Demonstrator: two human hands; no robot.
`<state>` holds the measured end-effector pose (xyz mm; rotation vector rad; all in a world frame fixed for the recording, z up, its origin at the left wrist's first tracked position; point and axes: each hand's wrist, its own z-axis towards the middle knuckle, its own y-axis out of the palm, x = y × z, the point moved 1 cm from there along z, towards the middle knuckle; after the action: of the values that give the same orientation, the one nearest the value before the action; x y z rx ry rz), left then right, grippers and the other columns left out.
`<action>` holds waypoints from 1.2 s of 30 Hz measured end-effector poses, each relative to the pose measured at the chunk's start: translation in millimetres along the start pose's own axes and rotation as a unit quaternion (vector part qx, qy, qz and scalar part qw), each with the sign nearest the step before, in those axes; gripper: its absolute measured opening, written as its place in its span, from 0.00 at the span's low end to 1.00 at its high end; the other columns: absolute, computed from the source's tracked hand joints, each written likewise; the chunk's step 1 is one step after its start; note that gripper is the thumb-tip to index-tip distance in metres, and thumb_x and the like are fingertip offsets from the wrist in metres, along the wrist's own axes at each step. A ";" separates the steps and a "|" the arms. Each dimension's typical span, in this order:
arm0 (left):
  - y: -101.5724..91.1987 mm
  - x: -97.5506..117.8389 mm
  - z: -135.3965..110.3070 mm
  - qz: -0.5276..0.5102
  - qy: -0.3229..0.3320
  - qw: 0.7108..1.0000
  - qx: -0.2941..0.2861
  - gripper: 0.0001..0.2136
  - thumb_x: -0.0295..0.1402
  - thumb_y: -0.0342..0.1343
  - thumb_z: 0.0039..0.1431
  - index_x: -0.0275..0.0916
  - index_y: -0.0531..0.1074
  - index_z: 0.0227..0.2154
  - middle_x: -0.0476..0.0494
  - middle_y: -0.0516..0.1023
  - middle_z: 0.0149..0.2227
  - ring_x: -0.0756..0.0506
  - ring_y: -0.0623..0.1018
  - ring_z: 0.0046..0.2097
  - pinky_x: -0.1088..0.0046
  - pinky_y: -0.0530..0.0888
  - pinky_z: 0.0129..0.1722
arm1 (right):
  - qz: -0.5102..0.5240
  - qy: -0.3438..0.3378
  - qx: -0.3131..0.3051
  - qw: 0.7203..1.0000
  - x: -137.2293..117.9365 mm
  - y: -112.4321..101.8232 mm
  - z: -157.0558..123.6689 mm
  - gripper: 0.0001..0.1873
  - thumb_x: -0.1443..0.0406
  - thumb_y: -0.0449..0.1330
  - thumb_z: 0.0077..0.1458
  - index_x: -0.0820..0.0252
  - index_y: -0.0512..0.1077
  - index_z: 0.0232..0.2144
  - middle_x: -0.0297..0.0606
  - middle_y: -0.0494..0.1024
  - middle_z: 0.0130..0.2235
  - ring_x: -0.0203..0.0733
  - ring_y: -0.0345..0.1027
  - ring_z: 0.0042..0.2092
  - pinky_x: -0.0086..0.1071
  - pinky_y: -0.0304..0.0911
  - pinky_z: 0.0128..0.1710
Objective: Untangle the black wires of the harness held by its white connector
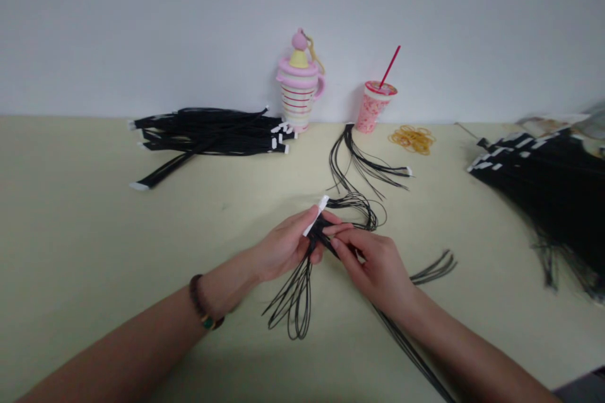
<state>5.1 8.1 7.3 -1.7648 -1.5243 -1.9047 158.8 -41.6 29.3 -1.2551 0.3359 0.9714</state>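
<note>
Near the middle of the table my left hand (pixel 287 245) grips a bundle of thin black cables (pixel 299 302) just below its white connector end (pixel 315 216). Loops of the cables hang down toward me, and others curl out behind the connector. My right hand (pixel 373 261) pinches black strands of the same bundle beside my left fingers. A long length of cable runs under my right forearm to the bottom edge. Just beyond my hands lies a looser group of black cables (pixel 363 160) with white tips. The fingertips of both hands partly cover the strands.
Flat black cables with white ends (pixel 208 132) are stacked at the back left. A bigger pile of them (pixel 543 182) lies at the right. A pink striped mug (pixel 297 97), a cup with a red straw (pixel 373 107) and yellow rubber bands (pixel 412 140) stand along the wall.
</note>
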 end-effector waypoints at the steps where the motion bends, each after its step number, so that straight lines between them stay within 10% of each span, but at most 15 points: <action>1: 0.2 0.3 -0.2 -0.001 0.001 1.000 0.001 0.16 0.41 0.42 0.63 0.34 0.70 0.40 0.44 0.73 0.29 0.55 0.67 0.20 0.79 0.63 0.20 | -0.020 -0.014 0.002 1.000 0.4 -0.4 -0.8 0.09 0.69 0.52 0.58 0.63 0.72 0.37 0.38 0.77 0.43 0.37 0.71 0.43 0.30 0.66 0.44; 9: -3.4 -3.3 0.8 -0.014 0.003 1.000 0.026 0.16 0.43 0.45 0.62 0.36 0.70 0.38 0.45 0.75 0.33 0.56 0.68 0.20 0.79 0.64 0.20 | -0.090 -0.039 -0.010 0.995 -2.1 -11.0 -0.1 0.12 0.69 0.51 0.57 0.64 0.72 0.42 0.42 0.76 0.38 0.39 0.69 0.38 0.34 0.65 0.39; 12: -8.9 -5.0 3.4 -0.029 -0.017 0.998 0.047 0.16 0.44 0.47 0.61 0.37 0.70 0.38 0.46 0.75 0.31 0.57 0.67 0.18 0.80 0.63 0.20 | 0.090 0.055 -0.071 0.992 -1.2 -28.8 1.1 0.14 0.69 0.54 0.53 0.60 0.71 0.43 0.35 0.73 0.28 0.33 0.64 0.26 0.28 0.60 0.26; 14: -10.7 -3.9 5.2 -0.053 -0.020 0.997 0.052 0.15 0.43 0.47 0.60 0.36 0.70 0.36 0.42 0.77 0.35 0.58 0.65 0.17 0.80 0.61 0.19 | 0.283 0.120 -0.128 0.943 2.0 -45.1 0.8 0.06 0.67 0.56 0.51 0.58 0.73 0.33 0.31 0.68 0.20 0.31 0.57 0.20 0.26 0.53 0.19; 18: -9.6 0.4 7.0 -0.082 -0.050 0.993 0.063 0.15 0.40 0.46 0.61 0.33 0.70 0.32 0.35 0.78 0.37 0.60 0.60 0.14 0.80 0.59 0.17 | 0.463 0.108 -0.005 0.880 14.5 -81.3 2.6 0.07 0.60 0.58 0.47 0.54 0.67 0.21 0.28 0.54 0.13 0.31 0.45 0.15 0.26 0.45 0.14; 24: -10.7 -2.6 7.2 -0.079 -0.068 0.994 0.042 0.15 0.41 0.48 0.60 0.33 0.71 0.32 0.35 0.80 0.33 0.59 0.57 0.13 0.81 0.56 0.15 | 0.356 0.097 0.239 0.898 37.7 -104.5 10.6 0.09 0.58 0.52 0.55 0.50 0.68 0.27 0.31 0.55 0.21 0.33 0.39 0.21 0.29 0.42 0.18; 31: -12.9 -5.1 7.4 -0.066 -0.059 0.995 0.044 0.16 0.40 0.47 0.60 0.32 0.72 0.30 0.35 0.80 0.32 0.60 0.57 0.13 0.82 0.56 0.14 | 0.229 0.141 0.234 0.934 29.1 -78.3 10.9 0.10 0.63 0.60 0.50 0.57 0.73 0.38 0.33 0.69 0.24 0.30 0.55 0.21 0.26 0.50 0.19; 36: -12.6 -2.3 7.2 -0.088 -0.070 0.992 0.057 0.16 0.39 0.45 0.61 0.32 0.71 0.30 0.38 0.79 0.30 0.60 0.56 0.12 0.83 0.58 0.14 | 0.007 0.076 0.070 0.995 11.1 -41.0 4.3 0.09 0.67 0.56 0.51 0.65 0.72 0.23 0.32 0.66 0.18 0.28 0.55 0.20 0.24 0.50 0.19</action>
<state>2.2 18.1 -3.0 -1.8031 -1.8542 -1.7575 195.5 -32.7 49.3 -1.2020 0.5241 0.8505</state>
